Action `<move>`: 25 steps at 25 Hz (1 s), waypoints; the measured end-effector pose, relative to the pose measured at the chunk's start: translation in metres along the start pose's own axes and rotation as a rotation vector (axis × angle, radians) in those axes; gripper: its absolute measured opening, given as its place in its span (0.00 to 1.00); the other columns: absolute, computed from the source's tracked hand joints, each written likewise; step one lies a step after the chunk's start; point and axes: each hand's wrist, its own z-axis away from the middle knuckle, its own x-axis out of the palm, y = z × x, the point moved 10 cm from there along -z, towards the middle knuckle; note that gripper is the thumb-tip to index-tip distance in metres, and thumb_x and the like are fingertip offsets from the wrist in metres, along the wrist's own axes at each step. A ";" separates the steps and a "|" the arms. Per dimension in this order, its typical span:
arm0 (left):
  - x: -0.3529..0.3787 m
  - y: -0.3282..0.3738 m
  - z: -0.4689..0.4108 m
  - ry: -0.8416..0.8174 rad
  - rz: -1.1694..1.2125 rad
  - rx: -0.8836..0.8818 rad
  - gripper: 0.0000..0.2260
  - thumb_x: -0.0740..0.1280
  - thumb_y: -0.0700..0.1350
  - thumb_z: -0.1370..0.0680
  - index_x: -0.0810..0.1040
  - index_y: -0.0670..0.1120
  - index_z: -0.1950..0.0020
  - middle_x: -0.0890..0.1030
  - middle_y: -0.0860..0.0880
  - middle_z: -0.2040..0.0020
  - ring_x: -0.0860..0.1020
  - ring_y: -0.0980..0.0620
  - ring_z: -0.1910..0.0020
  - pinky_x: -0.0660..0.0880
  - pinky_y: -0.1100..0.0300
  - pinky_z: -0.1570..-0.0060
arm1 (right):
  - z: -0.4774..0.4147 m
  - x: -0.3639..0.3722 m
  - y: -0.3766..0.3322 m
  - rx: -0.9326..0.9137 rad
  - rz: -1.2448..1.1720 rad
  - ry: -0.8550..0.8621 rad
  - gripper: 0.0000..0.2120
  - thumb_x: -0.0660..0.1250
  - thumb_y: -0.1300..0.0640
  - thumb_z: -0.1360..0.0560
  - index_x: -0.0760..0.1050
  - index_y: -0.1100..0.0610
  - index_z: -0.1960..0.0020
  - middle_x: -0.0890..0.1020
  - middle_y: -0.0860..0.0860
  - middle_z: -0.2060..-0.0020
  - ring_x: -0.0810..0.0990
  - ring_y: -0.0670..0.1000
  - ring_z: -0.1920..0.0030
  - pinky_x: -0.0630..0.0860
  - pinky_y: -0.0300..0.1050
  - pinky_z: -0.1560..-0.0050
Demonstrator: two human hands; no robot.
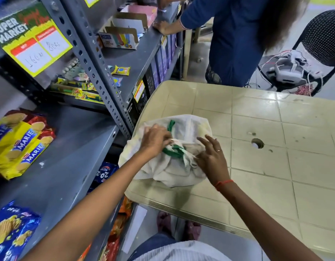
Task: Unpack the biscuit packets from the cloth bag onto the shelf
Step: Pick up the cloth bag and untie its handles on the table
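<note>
A white cloth bag (183, 129) with green handles (172, 150) lies bunched on the near left corner of a beige plastic table (266, 140). My left hand (155, 140) pinches the cloth and a white strap at the bag's mouth. My right hand (212, 157) rests on the bag's right side, fingers spread over the folds. The bag's contents are hidden. On the grey shelf (72, 157) to my left lie yellow Marie biscuit packets (17, 146) and a blue biscuit packet (10, 232).
Grey metal shelving with an upright post (98, 70) stands left of the table. Small snack packets (121, 70) and open cartons (117, 39) sit on the upper shelf. Another person in blue (236, 38) stands at the far end. A black chair (321, 48) holds cabled equipment.
</note>
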 end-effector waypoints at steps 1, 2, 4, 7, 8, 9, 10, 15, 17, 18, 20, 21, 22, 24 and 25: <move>-0.015 -0.026 0.001 0.078 0.008 -0.103 0.08 0.71 0.51 0.28 0.84 0.52 0.51 0.84 0.50 0.50 0.74 0.47 0.44 0.65 0.53 0.45 | 0.008 -0.012 0.018 0.017 0.009 0.053 0.04 0.75 0.61 0.33 0.84 0.61 0.65 0.80 0.61 0.40 0.75 0.67 0.37 0.72 0.65 0.38; -0.024 -0.053 0.004 0.100 0.027 -0.205 0.07 0.72 0.51 0.28 0.84 0.52 0.52 0.83 0.49 0.49 0.74 0.46 0.44 0.66 0.53 0.44 | 0.017 -0.024 0.038 0.052 0.015 0.104 0.02 0.75 0.62 0.33 0.84 0.62 0.64 0.80 0.62 0.40 0.74 0.67 0.37 0.73 0.65 0.39; -0.014 -0.080 0.009 -0.043 0.097 -0.257 0.10 0.74 0.51 0.30 0.84 0.52 0.50 0.83 0.48 0.45 0.73 0.45 0.38 0.66 0.51 0.38 | 0.033 -0.041 0.067 0.121 0.006 0.175 0.04 0.74 0.61 0.33 0.84 0.62 0.60 0.78 0.63 0.39 0.73 0.66 0.36 0.73 0.64 0.40; 0.013 -0.040 0.009 -0.228 0.202 -0.074 0.26 0.75 0.54 0.34 0.78 0.54 0.37 0.79 0.49 0.36 0.70 0.47 0.32 0.66 0.52 0.33 | 0.021 -0.038 0.041 0.065 -0.014 0.240 0.18 0.72 0.50 0.34 0.82 0.62 0.51 0.77 0.63 0.38 0.73 0.63 0.36 0.72 0.59 0.36; 0.021 -0.024 0.008 -0.260 0.161 -0.026 0.29 0.75 0.56 0.34 0.75 0.54 0.34 0.78 0.49 0.35 0.70 0.47 0.32 0.66 0.53 0.34 | 0.012 -0.030 0.021 0.020 -0.005 0.224 0.21 0.73 0.47 0.35 0.81 0.62 0.50 0.77 0.64 0.38 0.74 0.63 0.36 0.71 0.60 0.35; 0.028 -0.010 0.007 -0.288 0.076 0.019 0.30 0.74 0.58 0.34 0.74 0.55 0.33 0.79 0.49 0.36 0.71 0.46 0.33 0.66 0.53 0.35 | 0.003 -0.019 -0.001 -0.030 0.022 0.177 0.22 0.75 0.46 0.36 0.82 0.62 0.51 0.77 0.64 0.38 0.75 0.64 0.36 0.72 0.61 0.35; 0.034 0.000 0.005 -0.302 -0.029 0.060 0.29 0.73 0.59 0.33 0.74 0.55 0.33 0.80 0.48 0.38 0.73 0.46 0.35 0.66 0.53 0.37 | -0.002 -0.007 -0.019 -0.083 0.063 0.118 0.20 0.76 0.47 0.36 0.83 0.61 0.53 0.78 0.64 0.38 0.76 0.64 0.36 0.73 0.63 0.36; 0.002 -0.027 0.001 -0.056 -0.043 -0.044 0.09 0.69 0.49 0.25 0.84 0.51 0.46 0.86 0.46 0.50 0.81 0.44 0.48 0.77 0.53 0.47 | 0.007 -0.004 0.010 -0.059 0.073 0.150 0.01 0.75 0.63 0.33 0.84 0.61 0.61 0.81 0.61 0.40 0.78 0.64 0.38 0.71 0.67 0.37; -0.021 -0.072 0.008 0.092 0.179 -0.254 0.08 0.70 0.46 0.26 0.85 0.48 0.48 0.86 0.45 0.52 0.83 0.44 0.51 0.79 0.50 0.49 | 0.019 -0.017 0.070 0.245 -0.093 0.249 0.05 0.72 0.64 0.29 0.84 0.63 0.55 0.80 0.61 0.39 0.77 0.63 0.37 0.71 0.64 0.36; -0.027 -0.095 0.012 0.148 0.323 -0.361 0.08 0.71 0.44 0.26 0.84 0.45 0.48 0.86 0.43 0.51 0.83 0.43 0.50 0.79 0.49 0.49 | 0.029 -0.020 0.104 0.454 -0.211 0.283 0.07 0.70 0.64 0.28 0.83 0.64 0.51 0.79 0.60 0.37 0.76 0.62 0.36 0.72 0.60 0.35; -0.023 -0.123 0.023 0.236 0.555 -0.510 0.09 0.71 0.41 0.27 0.83 0.40 0.48 0.85 0.39 0.50 0.82 0.41 0.49 0.79 0.49 0.48 | 0.048 -0.018 0.145 0.768 -0.362 0.315 0.12 0.68 0.62 0.26 0.80 0.65 0.45 0.76 0.58 0.35 0.73 0.60 0.34 0.70 0.52 0.36; -0.018 -0.124 0.028 0.270 0.571 -0.542 0.10 0.71 0.41 0.27 0.82 0.40 0.47 0.85 0.39 0.49 0.82 0.40 0.47 0.78 0.49 0.48 | 0.049 -0.017 0.147 0.812 -0.362 0.309 0.13 0.68 0.61 0.26 0.79 0.65 0.43 0.75 0.59 0.34 0.71 0.59 0.32 0.69 0.50 0.36; -0.014 -0.118 0.030 0.289 0.514 -0.535 0.13 0.71 0.43 0.27 0.81 0.42 0.43 0.84 0.40 0.46 0.80 0.40 0.44 0.77 0.49 0.46 | 0.044 -0.018 0.136 0.774 -0.338 0.298 0.16 0.68 0.61 0.27 0.77 0.66 0.41 0.74 0.61 0.33 0.69 0.59 0.31 0.68 0.51 0.34; -0.003 -0.088 0.026 0.223 0.263 -0.384 0.23 0.71 0.46 0.27 0.73 0.48 0.33 0.79 0.44 0.37 0.76 0.42 0.37 0.73 0.49 0.40 | 0.019 -0.015 0.087 0.519 -0.223 0.241 0.23 0.72 0.60 0.30 0.74 0.66 0.38 0.71 0.63 0.31 0.67 0.62 0.30 0.66 0.55 0.31; 0.007 -0.070 0.021 0.148 0.133 -0.282 0.26 0.71 0.48 0.27 0.69 0.50 0.30 0.77 0.46 0.34 0.74 0.42 0.36 0.70 0.48 0.40 | 0.006 -0.008 0.056 0.362 -0.141 0.181 0.25 0.73 0.57 0.32 0.74 0.65 0.37 0.70 0.64 0.31 0.67 0.64 0.30 0.66 0.58 0.30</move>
